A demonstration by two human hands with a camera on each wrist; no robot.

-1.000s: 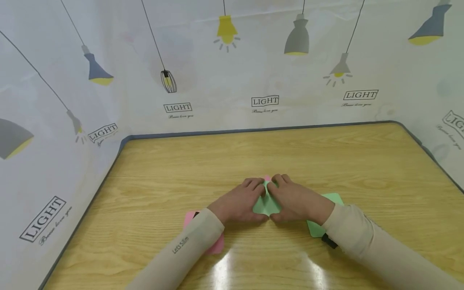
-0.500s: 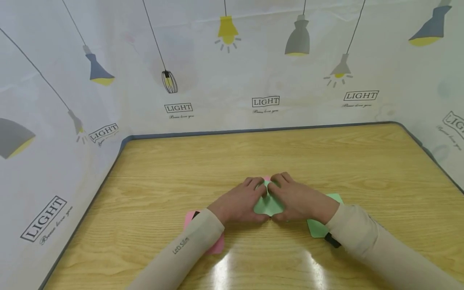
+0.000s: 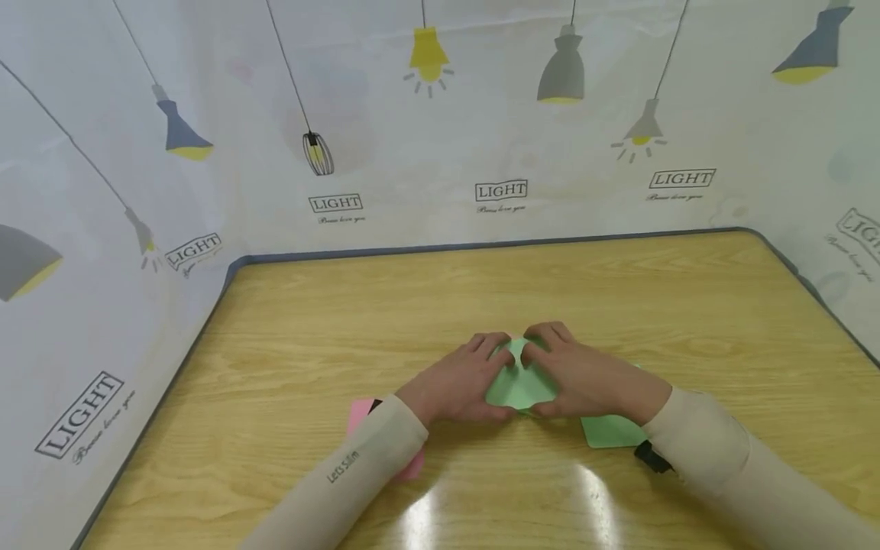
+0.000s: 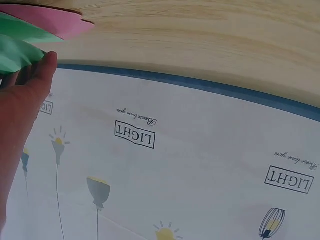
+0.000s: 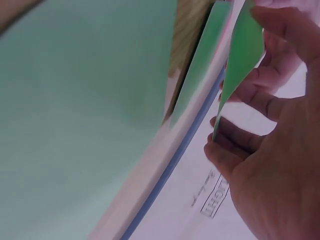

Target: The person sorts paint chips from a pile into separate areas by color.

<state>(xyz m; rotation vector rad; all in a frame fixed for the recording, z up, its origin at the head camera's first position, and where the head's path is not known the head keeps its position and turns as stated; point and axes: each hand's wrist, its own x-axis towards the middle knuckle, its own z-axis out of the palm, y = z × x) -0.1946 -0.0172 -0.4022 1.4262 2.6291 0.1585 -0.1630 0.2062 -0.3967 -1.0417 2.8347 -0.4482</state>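
Between my two hands, over the middle of the table, is a green paper sheet (image 3: 522, 386). My left hand (image 3: 461, 382) holds its left side, fingers bent at the far edge and thumb near the front edge. My right hand (image 3: 584, 382) pinches the opposite side; in the right wrist view the green sheet (image 5: 245, 50) stands up from the fingertips as a thin, slightly bent piece. In the left wrist view, a pink piece of paper (image 4: 50, 20) and another green piece (image 4: 25, 29) lie beyond the held sheet.
Partly under my left sleeve lies a pink sheet (image 3: 359, 415). Below my right wrist is a green sheet (image 3: 608, 433), with a black device (image 3: 651, 457) at the cuff. A white wall sheet (image 3: 412, 153) printed with lamps rises behind the wooden table (image 3: 385, 298).
My right hand has moved slightly right and away from the left, so the gap between them is wider and more green shows. The pink tip behind it is now nearly hidden.
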